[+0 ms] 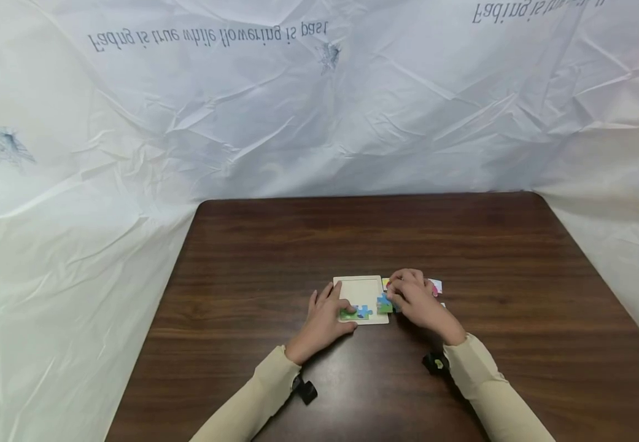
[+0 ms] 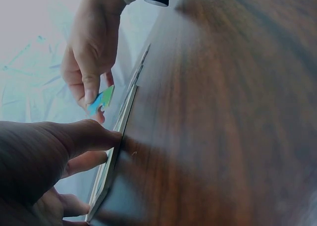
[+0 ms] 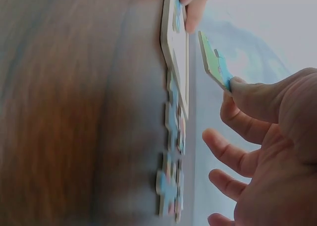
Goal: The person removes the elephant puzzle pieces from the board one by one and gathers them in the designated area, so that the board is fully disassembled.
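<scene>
My right hand [image 1: 415, 299] pinches a green and blue jigsaw piece [image 3: 216, 63] between thumb and index finger, raised above the right side of a pale wooden puzzle tray [image 1: 359, 288]. Its other fingers are spread in the right wrist view. My left hand [image 1: 325, 318] rests on the tray's left side, with the thumb at the near edge and fingers along the left rim. Two joined pieces, green and blue [image 1: 362, 312], lie in the tray's near left corner, partly under the left index finger. The rest of the tray's floor is bare.
Several loose jigsaw pieces [image 3: 169, 186] lie on the dark wooden table [image 1: 275, 245] right of the tray, partly hidden under the right hand in the head view. A white printed sheet [image 1: 275, 123] hangs behind the table.
</scene>
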`<state>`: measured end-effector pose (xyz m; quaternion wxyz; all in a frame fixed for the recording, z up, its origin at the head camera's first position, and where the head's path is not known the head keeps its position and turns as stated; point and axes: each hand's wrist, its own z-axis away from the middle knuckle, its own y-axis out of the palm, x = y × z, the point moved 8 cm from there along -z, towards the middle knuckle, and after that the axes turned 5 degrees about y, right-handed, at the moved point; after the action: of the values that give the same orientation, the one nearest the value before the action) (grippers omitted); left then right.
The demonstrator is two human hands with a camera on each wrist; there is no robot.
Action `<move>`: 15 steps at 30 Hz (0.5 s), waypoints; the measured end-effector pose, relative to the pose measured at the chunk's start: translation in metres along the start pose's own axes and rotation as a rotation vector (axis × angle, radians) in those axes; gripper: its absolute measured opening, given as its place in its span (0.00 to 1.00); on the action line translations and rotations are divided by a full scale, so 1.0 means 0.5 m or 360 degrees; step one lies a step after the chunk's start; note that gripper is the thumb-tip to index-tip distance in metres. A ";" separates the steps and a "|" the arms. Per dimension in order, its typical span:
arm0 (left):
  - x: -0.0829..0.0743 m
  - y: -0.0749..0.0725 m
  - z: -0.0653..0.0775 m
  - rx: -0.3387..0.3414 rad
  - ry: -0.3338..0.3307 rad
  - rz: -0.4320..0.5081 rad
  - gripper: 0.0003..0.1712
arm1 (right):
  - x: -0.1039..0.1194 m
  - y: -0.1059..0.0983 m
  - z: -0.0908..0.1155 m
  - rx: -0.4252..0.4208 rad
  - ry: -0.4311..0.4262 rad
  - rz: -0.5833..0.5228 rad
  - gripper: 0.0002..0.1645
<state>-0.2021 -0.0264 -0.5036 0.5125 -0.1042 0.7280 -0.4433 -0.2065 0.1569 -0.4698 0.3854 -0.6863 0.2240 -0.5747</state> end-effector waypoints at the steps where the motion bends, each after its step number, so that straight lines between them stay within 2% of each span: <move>1: 0.000 0.000 0.000 -0.0002 0.0001 0.0002 0.09 | -0.003 -0.003 0.001 -0.0001 0.0003 0.0002 0.16; 15: 0.003 0.001 -0.001 -0.0004 -0.0006 0.0016 0.09 | -0.034 -0.035 0.024 -0.0004 0.0057 0.0023 0.17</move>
<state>-0.2029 -0.0270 -0.5048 0.5161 -0.1019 0.7280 -0.4396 -0.2014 0.1837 -0.4670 0.3846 -0.6747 0.2366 -0.5838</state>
